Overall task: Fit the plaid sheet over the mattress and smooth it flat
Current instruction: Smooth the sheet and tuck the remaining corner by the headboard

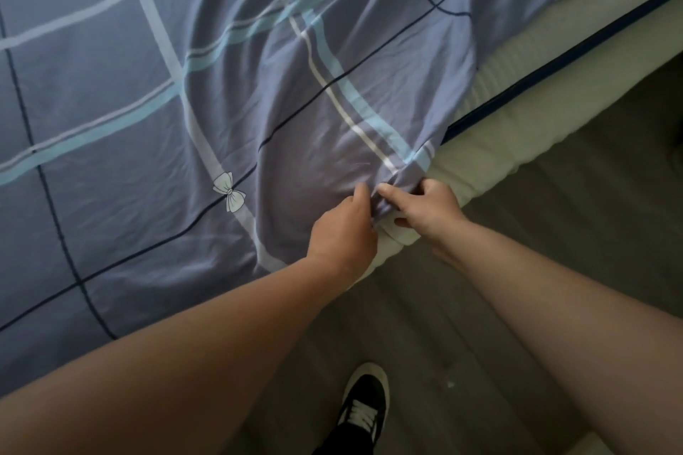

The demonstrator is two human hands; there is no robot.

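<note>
Head: left hand (343, 229), right hand (428, 210) pinch plaid sheet (295, 103) (wrinkled).

Bare forearms, black white-laced sneaker (364, 404)

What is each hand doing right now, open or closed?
Left hand: grip closed on the corner of the sheet.
Right hand: grip closed, pinching the same sheet corner.
</note>
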